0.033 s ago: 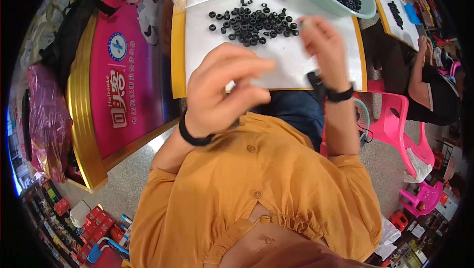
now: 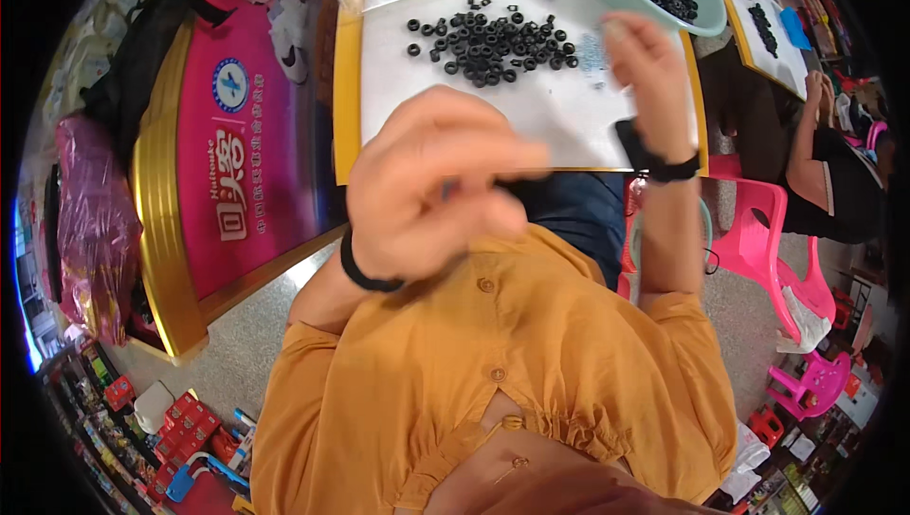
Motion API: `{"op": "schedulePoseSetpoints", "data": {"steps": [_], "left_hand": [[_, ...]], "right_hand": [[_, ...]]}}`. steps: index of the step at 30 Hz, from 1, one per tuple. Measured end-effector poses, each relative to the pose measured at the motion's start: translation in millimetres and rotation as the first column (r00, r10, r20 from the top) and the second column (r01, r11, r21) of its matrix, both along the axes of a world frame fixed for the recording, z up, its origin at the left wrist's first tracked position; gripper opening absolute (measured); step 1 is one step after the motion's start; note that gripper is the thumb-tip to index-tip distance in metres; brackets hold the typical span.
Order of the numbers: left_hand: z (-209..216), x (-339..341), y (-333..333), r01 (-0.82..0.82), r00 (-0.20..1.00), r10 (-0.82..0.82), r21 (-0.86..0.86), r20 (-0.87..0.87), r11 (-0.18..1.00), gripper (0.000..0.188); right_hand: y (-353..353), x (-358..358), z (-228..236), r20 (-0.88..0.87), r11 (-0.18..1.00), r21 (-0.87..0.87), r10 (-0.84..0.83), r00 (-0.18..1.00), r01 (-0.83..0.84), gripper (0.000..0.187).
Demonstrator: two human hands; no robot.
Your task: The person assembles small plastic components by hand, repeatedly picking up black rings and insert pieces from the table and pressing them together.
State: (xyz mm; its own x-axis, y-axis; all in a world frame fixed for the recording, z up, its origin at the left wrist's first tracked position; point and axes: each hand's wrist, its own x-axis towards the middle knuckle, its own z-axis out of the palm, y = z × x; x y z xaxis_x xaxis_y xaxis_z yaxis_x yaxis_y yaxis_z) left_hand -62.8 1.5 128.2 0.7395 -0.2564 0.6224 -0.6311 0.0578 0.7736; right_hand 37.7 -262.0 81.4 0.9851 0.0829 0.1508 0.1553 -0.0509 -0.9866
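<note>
My left hand (image 2: 431,183), blurred, hovers above my lap at the near edge of the white work surface (image 2: 384,117). Its fingers are curled, with thumb and forefinger towards each other; anything held is too blurred to make out. Over the right side of the surface, my right hand (image 2: 652,69) is raised with its fingertips drawn together. What they pinch, if anything, does not show. A pile of small black ring-shaped beads (image 2: 493,45) lies beyond my left hand, untouched by either hand. Each wrist has a black band.
A pale green basin (image 2: 713,20) full of black beads stands at the far right, partly over the surface's edge. To the left is a pink panel with a gold frame (image 2: 156,221). Pink plastic chairs (image 2: 754,221) and another person (image 2: 825,174) are at right.
My right hand has shifted right and slightly up, away from the bead pile. My left hand has turned slightly, its fingertips reaching a little further right. The bead pile looks the same.
</note>
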Motion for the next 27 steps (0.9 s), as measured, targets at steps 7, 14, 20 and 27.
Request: {"op": "schedulePoseSetpoints", "data": {"steps": [7,14,20,27], "left_hand": [[58.8,-56.8,13.3,0.342,0.939,-0.331,-0.397,0.097,0.852,0.021],[62.5,-59.1,-10.7,0.268,0.963,-0.257,-0.401,0.083,0.876,0.021],[64.2,-44.1,0.5,0.215,0.977,-0.19,-0.452,0.099,0.866,0.022],[62.0,-36.3,5.8,0.146,0.989,-0.121,-0.559,0.082,0.816,0.023]], "right_hand": [[-100.2,99.9,4.9,0.402,0.729,-0.54,-0.214,0.89,0.419,0.049],[11.2,91.6,-22.8,0.234,0.651,-0.758,0.301,0.924,-0.02,0.031],[75.6,120.7,-51.9,0.285,0.517,-0.855,0.53,0.799,-0.038,0.026],[72.1,146.6,-57.2,0.191,0.398,-0.911,0.64,0.744,-0.108,0.016]]}}
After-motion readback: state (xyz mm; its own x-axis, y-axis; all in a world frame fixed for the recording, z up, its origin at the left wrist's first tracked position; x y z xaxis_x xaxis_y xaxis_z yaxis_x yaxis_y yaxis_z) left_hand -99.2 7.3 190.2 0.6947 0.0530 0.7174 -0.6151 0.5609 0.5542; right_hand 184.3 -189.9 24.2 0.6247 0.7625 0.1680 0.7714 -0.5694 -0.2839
